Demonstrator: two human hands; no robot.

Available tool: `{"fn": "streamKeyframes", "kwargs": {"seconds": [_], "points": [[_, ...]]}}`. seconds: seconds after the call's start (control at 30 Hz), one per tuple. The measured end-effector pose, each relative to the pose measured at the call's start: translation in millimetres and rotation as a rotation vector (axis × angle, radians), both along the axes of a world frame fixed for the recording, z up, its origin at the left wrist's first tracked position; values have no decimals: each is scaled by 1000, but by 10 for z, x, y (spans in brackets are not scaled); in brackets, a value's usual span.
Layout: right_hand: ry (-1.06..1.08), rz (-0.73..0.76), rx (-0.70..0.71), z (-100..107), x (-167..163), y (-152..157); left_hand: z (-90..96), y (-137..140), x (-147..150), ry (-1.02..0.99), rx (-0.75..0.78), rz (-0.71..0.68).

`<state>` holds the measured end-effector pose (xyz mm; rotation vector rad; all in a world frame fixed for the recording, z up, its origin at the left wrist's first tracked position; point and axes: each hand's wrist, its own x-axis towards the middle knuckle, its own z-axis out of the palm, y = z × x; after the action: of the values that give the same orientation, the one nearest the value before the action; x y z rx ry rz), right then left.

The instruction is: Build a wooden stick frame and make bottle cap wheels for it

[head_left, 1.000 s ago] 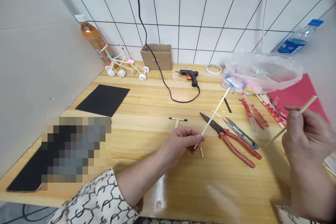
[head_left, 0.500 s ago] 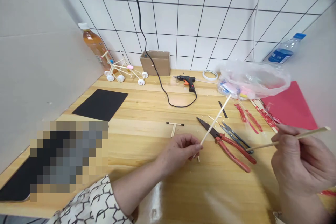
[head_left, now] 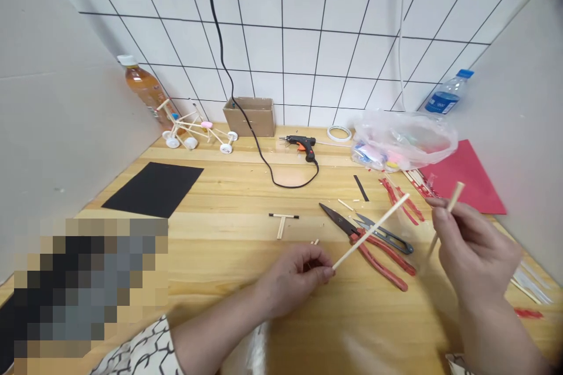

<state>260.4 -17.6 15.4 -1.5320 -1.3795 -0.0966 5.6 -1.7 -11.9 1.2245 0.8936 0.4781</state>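
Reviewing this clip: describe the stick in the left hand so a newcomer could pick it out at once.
On the wooden table lie red-handled pliers, with the left hand just left of them. That hand pinches the slim pale stick, which slants up to the right. Unlike the steeper second stick in the right hand, it visibly crosses in front of the pliers.

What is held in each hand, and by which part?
Left hand: a stick, near its lower end. Right hand: another stick, between its ends.
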Motion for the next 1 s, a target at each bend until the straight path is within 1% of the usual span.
{"fn": "streamKeyframes", "kwargs": {"seconds": [0.03,0.07,0.1,0.17,0.2,0.23,0.3,0.33,0.37,0.4,0.47,0.53,0.57,0.6,0.7,0.83,0.9,1.0], "points": [[23,-60,-73,1,73,45,-2,-12,0,13,-13,-31],[18,-70,-181,-5,149,100,0,-26,0,22,-27,-70],[-14,-73,-261,-17,222,158,5,-42,0,29,-38,-114],[-164,-76,-412,-53,330,256,25,-76,-1,43,-55,-202],[-233,-92,-461,-70,355,287,36,-91,-1,49,-67,-230],[-276,-105,-478,-81,359,302,47,-103,-1,52,-79,-243],[-277,-124,-444,-82,311,286,60,-113,2,27,-94,-219],[-234,-110,-412,-70,266,262,59,-109,4,-1,-103,-187],[-145,-66,-393,-53,215,232,53,-100,5,-33,-109,-143],[-18,13,-395,-31,160,200,42,-87,7,-62,-113,-96],[329,266,-450,16,54,144,14,-56,9,-95,-113,-19],[663,506,-497,58,-37,111,-3,-32,7,-82,-96,7],[765,571,-504,75,-73,103,-2,-25,4,-65,-86,-4],[834,597,-496,88,-102,100,7,-22,0,-47,-79,-31],[923,558,-448,98,-147,98,67,-28,-19,9,-78,-169],[925,514,-478,59,-161,93,126,-27,-56,66,-72,-351],[910,494,-482,31,-173,94,113,-9,-72,65,-84,-367],[911,452,-456,-1,-192,106,56,33,-86,-11,-158,-334]]}}
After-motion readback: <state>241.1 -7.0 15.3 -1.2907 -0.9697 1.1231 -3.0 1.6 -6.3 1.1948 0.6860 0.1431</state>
